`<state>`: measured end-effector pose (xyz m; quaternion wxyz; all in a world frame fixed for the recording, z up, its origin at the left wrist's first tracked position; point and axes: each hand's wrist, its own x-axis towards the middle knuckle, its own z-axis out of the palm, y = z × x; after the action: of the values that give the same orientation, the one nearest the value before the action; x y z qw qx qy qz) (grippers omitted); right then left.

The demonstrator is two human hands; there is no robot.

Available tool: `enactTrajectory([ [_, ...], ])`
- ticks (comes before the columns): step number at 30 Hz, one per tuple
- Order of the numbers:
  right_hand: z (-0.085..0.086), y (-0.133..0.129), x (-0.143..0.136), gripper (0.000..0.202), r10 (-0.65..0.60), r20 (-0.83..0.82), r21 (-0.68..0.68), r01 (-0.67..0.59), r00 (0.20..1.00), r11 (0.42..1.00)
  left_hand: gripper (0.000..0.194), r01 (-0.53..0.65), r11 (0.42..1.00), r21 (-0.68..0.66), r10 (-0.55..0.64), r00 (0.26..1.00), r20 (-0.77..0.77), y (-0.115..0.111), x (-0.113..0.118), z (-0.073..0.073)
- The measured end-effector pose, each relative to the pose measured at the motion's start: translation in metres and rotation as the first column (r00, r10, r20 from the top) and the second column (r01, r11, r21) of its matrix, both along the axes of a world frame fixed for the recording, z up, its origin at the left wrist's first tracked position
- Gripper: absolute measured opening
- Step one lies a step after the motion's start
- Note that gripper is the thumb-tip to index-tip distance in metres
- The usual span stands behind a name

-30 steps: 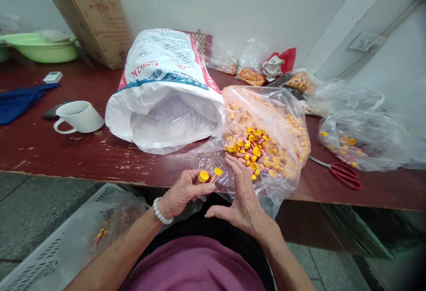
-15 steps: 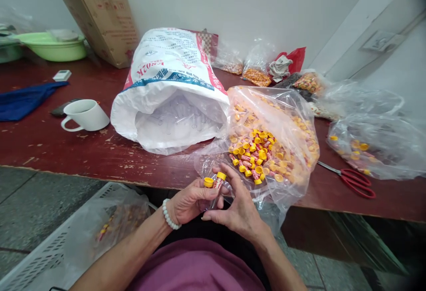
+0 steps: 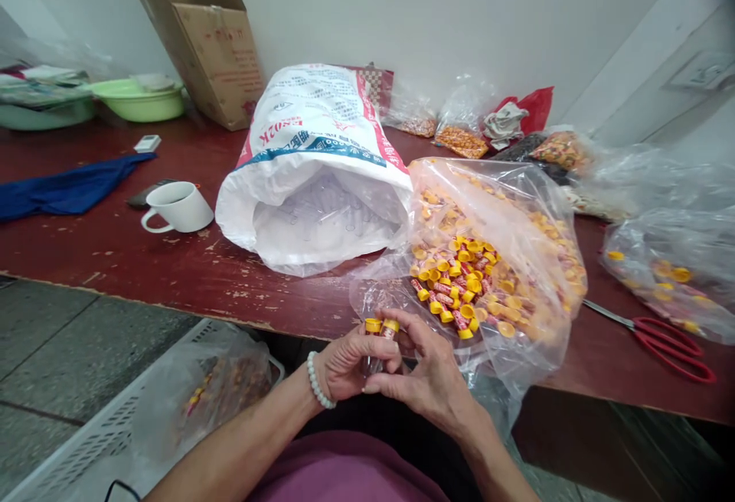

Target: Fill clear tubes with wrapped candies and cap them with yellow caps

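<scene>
Two small clear tubes with yellow caps stand side by side in my hands, just off the table's front edge. My left hand, with a pale bead bracelet at the wrist, is closed round them, its thumb lying across their fronts. My right hand curves in from the other side, fingertips by the caps and thumb near the lower ends. Just beyond lies a clear plastic bag, its mouth spilling many yellow caps with red-and-white printed bodies. Left of it, a white woven sack opens towards me, with clear plastic pieces inside.
A white mug and blue cloth lie left. Red-handled scissors and another plastic bag are on the right. A cardboard box stands behind. Below the table edge sits a white basket with a bag in it.
The two tubes have come closer together and more level. My left thumb has moved across them. The whole view has shifted, so the table things appear further right and slightly lower.
</scene>
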<state>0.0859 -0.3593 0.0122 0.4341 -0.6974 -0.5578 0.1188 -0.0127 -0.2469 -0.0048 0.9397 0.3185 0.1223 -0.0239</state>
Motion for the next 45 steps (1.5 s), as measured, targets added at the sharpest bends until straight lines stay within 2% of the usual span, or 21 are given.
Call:
enactTrajectory([
  [2,-0.001,-0.006,0.012,0.084,-0.062,0.070,0.006,0.061,0.996,0.998,0.018,-0.065,0.981,0.184,0.070,0.997,-0.021,0.015,0.004,0.010],
  [3,-0.004,-0.011,0.020,0.077,-0.133,0.122,0.029,0.131,0.984,0.991,0.022,-0.136,0.934,0.331,0.150,0.989,-0.016,0.029,0.008,0.016],
  [4,-0.007,-0.017,0.030,0.065,-0.219,0.180,0.057,0.212,0.959,0.976,0.023,-0.226,0.831,0.509,0.257,0.966,0.009,0.046,0.014,0.021],
  [5,-0.012,-0.024,0.040,0.052,-0.302,0.247,0.081,0.292,0.921,0.953,0.021,-0.303,0.648,0.699,0.365,0.929,0.065,0.067,0.021,0.026],
  [6,-0.017,-0.031,0.051,0.039,-0.367,0.326,0.089,0.359,0.871,0.929,0.017,-0.351,0.377,0.857,0.465,0.872,0.153,0.089,0.031,0.029],
  [7,-0.023,-0.037,0.060,0.030,-0.404,0.415,0.075,0.412,0.815,0.908,0.016,-0.285,0.069,0.956,0.512,0.833,0.212,0.113,0.041,0.031],
  [8,-0.028,-0.043,0.067,0.025,-0.410,0.505,0.044,0.451,0.760,0.891,0.021,-0.107,-0.223,0.969,0.508,0.835,0.209,0.135,0.053,0.033],
  [9,-0.032,-0.047,0.073,0.023,-0.393,0.583,0.004,0.481,0.711,0.877,0.026,0.078,-0.453,0.888,0.474,0.865,0.166,0.156,0.066,0.033],
  [11,-0.038,-0.053,0.078,0.025,-0.337,0.674,-0.080,0.519,0.657,0.851,0.028,0.156,-0.550,0.821,0.399,0.912,0.093,0.187,0.090,0.030],
  [12,-0.040,-0.054,0.078,0.026,-0.312,0.690,-0.114,0.524,0.653,0.844,0.028,0.173,-0.567,0.805,0.359,0.932,0.052,0.198,0.100,0.028],
  [15,-0.040,-0.052,0.075,0.028,-0.290,0.683,-0.174,0.535,0.670,0.827,0.021,0.207,-0.603,0.770,0.275,0.960,-0.042,0.214,0.121,0.024],
  [19,-0.041,-0.051,0.074,0.023,-0.365,0.588,-0.142,0.537,0.722,0.832,0.017,0.234,-0.665,0.709,0.205,0.970,-0.127,0.219,0.121,0.030],
  [22,-0.042,-0.056,0.077,0.019,-0.496,0.412,-0.032,0.556,0.764,0.830,0.022,0.234,-0.697,0.678,0.167,0.972,-0.163,0.219,0.112,0.038],
  [25,-0.039,-0.063,0.080,0.024,-0.607,0.170,0.049,0.609,0.776,0.792,0.018,0.240,-0.709,0.664,0.154,0.970,-0.186,0.217,0.104,0.044],
  [29,-0.026,-0.072,0.080,0.034,-0.688,-0.264,0.036,0.719,0.676,0.694,0.022,0.239,-0.704,0.669,0.175,0.971,-0.164,0.214,0.093,0.050],
  [33,-0.006,-0.067,0.068,0.039,-0.587,-0.581,0.094,0.763,0.564,0.639,0.033,0.219,-0.686,0.694,0.278,0.960,-0.028,0.192,0.066,0.051],
  [35,0.004,-0.055,0.056,0.034,-0.519,-0.605,0.142,0.723,0.604,0.676,0.035,0.122,-0.577,0.808,0.305,0.950,0.074,0.165,0.045,0.047],
  [38,0.013,-0.032,0.033,0.024,-0.415,-0.489,0.183,0.556,0.767,0.811,0.029,-0.130,-0.171,0.977,0.198,0.967,0.163,0.111,0.014,0.037],
  [40,0.015,-0.018,0.019,0.021,-0.348,-0.337,0.191,0.426,0.875,0.885,0.025,-0.161,0.044,0.986,0.136,0.979,0.154,0.078,-0.001,0.031],
  [42,0.015,-0.010,0.010,0.021,-0.300,-0.203,0.188,0.337,0.932,0.923,0.022,-0.151,0.175,0.973,0.146,0.981,0.127,0.054,-0.011,0.025],
  [45,0.014,-0.008,0.004,0.020,-0.271,-0.148,0.184,0.296,0.951,0.937,0.022,-0.150,0.305,0.941,0.208,0.974,0.088,0.040,-0.020,0.021],
])
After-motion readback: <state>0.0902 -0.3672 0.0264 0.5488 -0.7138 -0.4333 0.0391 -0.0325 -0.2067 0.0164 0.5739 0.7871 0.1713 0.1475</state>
